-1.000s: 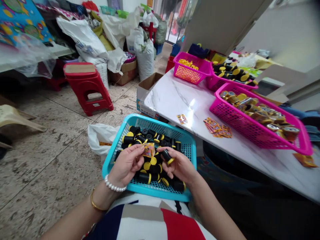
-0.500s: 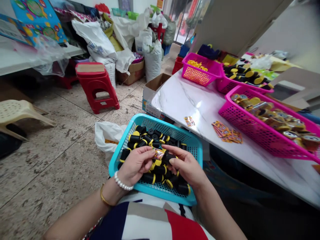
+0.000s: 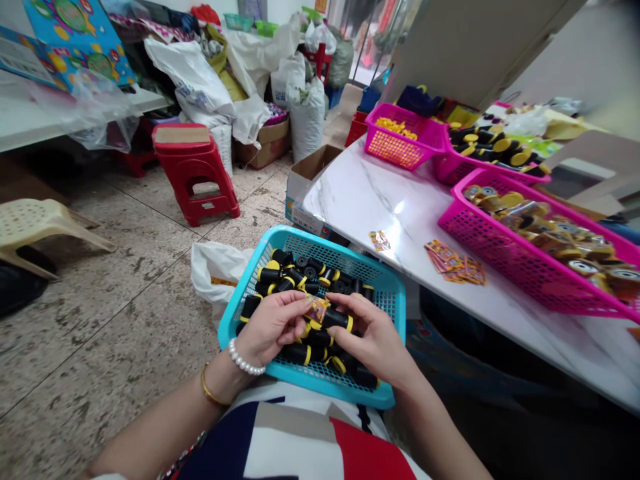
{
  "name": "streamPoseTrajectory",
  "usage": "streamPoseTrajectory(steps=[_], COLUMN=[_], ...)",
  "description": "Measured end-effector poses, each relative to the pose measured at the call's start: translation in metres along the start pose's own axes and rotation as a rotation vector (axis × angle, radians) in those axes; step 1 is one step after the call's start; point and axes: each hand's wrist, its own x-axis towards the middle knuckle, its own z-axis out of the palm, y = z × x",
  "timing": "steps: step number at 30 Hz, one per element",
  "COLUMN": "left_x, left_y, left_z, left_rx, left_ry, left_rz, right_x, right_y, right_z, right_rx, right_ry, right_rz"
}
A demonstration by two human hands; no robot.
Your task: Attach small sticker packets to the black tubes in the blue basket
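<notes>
My left hand (image 3: 273, 323), with a pearl bracelet and a gold bangle at its wrist, pinches a small shiny printed packet (image 3: 317, 309) between thumb and fingertips. Right of it, a black cylinder with a yellow end (image 3: 339, 320) lies between the thumb and fingers of my right hand (image 3: 373, 331). The packet meets the cylinder's near end; whether it is fixed there I cannot tell. Both hands are over a turquoise basket (image 3: 399, 313) on my lap, which holds many similar black cylinders (image 3: 299, 354) with yellow ends.
At right, a marbled table (image 3: 345, 193) bears loose printed packets (image 3: 453, 263) and pink baskets (image 3: 493, 250) of yellow pieces, black cylinders and wrapped items. A cardboard box (image 3: 305, 180) stands by the table. Left are a red stool (image 3: 195, 170), a beige stool (image 3: 35, 223) and white sacks (image 3: 306, 120).
My right hand's fingers have spread and shifted on the cylinder, so its yellow right end now shows. My left hand stays in place with the packet.
</notes>
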Motion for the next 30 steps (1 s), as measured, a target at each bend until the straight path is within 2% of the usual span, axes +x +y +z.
streamPoseTrajectory(steps=[6,10,13,16,19,21,23,25,30], left_x=[0.000,-0.002,-0.005,-0.010,-0.013,-0.013,-0.012,-0.010,-0.008], left_y=[0.000,-0.003,-0.005,-0.005,-0.002,0.000,0.000,-0.001,-0.001], left_z=[0.000,0.000,-0.001,0.000,0.004,0.006,0.006,0.006,0.010], left_rx=[-0.080,-0.024,0.052,0.072,0.105,0.202,0.327,0.407,0.516], left_ry=[-0.095,-0.114,-0.067,0.043,0.125,0.057,-0.061,-0.124,-0.066], left_rz=[-0.055,-0.051,-0.015,0.039,0.119,0.138,0.110,0.072,0.083], right_x=[0.001,0.002,0.003,0.001,-0.002,-0.004,-0.006,-0.008,-0.013], right_y=[-0.002,-0.006,-0.004,0.001,0.003,0.000,-0.004,-0.006,-0.007], right_z=[-0.008,-0.011,-0.008,-0.005,-0.004,-0.004,-0.004,-0.005,-0.003], right_rx=[-0.024,-0.069,-0.067,-0.018,-0.012,-0.038,-0.077,-0.112,-0.140], right_ry=[-0.079,-0.089,-0.005,0.076,0.065,0.028,0.004,0.002,0.042], right_rz=[-0.048,-0.085,-0.091,-0.066,-0.058,-0.094,-0.144,-0.159,-0.126])
